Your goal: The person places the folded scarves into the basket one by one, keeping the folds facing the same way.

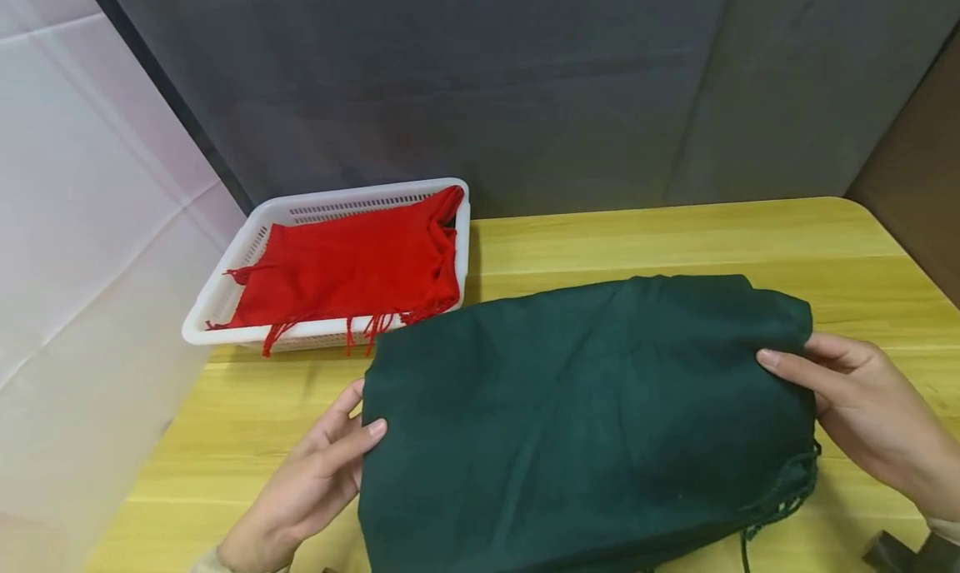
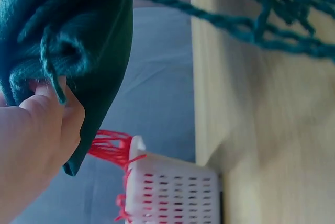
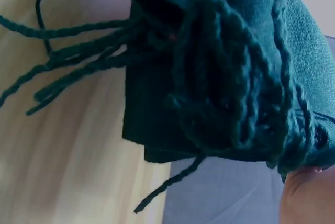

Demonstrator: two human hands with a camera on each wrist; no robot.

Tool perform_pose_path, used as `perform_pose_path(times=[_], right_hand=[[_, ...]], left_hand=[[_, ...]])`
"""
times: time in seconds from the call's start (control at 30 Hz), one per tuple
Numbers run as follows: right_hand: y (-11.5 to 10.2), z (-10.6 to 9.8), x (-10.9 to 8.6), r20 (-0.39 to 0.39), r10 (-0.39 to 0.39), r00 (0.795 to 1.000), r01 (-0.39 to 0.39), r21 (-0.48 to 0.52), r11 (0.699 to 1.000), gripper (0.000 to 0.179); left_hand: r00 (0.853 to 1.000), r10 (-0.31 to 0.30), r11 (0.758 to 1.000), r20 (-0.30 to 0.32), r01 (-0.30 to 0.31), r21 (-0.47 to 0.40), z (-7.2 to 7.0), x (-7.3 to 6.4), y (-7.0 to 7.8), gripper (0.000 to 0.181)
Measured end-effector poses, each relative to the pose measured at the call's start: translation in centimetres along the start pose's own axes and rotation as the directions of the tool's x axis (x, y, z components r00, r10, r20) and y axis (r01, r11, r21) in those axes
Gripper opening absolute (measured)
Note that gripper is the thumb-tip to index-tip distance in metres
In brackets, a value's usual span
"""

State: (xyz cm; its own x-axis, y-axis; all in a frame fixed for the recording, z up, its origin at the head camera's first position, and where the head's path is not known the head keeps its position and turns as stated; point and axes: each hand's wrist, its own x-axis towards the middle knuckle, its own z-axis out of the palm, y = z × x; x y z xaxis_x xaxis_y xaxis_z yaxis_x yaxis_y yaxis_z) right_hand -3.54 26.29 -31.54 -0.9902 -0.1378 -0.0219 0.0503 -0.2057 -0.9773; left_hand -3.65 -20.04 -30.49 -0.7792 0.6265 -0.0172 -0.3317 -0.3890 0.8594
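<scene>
A folded dark green scarf (image 1: 585, 423) with twisted fringe is held up over the table between both hands. My left hand (image 1: 318, 469) grips its left edge, thumb on top and fingers behind the cloth. On the opposite side my right hand (image 1: 870, 402) pinches the upper right edge, thumb in front. In the left wrist view the fingers (image 2: 57, 114) curl into the folds of the green cloth. Fringe strands (image 3: 89, 51) dangle from the folded bundle in the right wrist view. Beyond the left hand, a red fringed scarf (image 1: 352, 261) lies folded in a white plastic basket (image 1: 217, 306).
The basket stands at the back left of the wooden table (image 1: 675, 231), and red tassels hang over its front rim. A dark grey curtain (image 1: 487, 82) rises behind the table, and a white wall (image 1: 90, 190) borders the left. A dark object (image 1: 888, 552) sits at the lower right.
</scene>
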Motion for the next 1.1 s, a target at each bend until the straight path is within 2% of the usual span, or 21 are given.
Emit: perform_pose_path(times=[0.17,0.37,0.47,0.73,0.9,1.1], right_hand=[[-0.8,0.1,0.6,0.002,-0.032,0.999,0.032,-0.043,0.999,0.022],[-1.8,0.8,1.7,0.022,-0.014,1.000,0.016,-0.102,0.995,0.017],[-2.3,1.3,2.4,0.045,-0.009,0.999,0.014,-0.107,0.994,0.014],[-3.7,3.1,4.2,0.077,0.031,0.997,-0.027,-0.055,0.998,0.015],[-4.4,4.6,5.0,0.120,0.025,0.992,-0.023,-0.024,0.999,0.018],[-5.0,6.3,6.0,0.095,0.008,0.995,-0.010,0.028,1.000,0.019]], left_hand=[[0.999,0.049,0.997,0.014,-0.050,0.065,-0.2,-0.3,1.0,0.041],[0.994,0.107,0.988,0.009,-0.108,0.113,-0.4,-0.3,2.7,0.040],[0.993,0.116,0.985,0.008,-0.116,0.129,-0.6,-0.1,3.4,0.039],[0.987,0.159,0.987,0.003,-0.159,0.037,-2.2,-0.2,4.7,0.041],[0.976,0.216,0.976,0.036,-0.216,-0.021,-3.1,-0.2,5.6,0.042],[0.966,0.247,0.968,0.070,-0.242,-0.070,-3.3,-0.2,7.1,0.042]])
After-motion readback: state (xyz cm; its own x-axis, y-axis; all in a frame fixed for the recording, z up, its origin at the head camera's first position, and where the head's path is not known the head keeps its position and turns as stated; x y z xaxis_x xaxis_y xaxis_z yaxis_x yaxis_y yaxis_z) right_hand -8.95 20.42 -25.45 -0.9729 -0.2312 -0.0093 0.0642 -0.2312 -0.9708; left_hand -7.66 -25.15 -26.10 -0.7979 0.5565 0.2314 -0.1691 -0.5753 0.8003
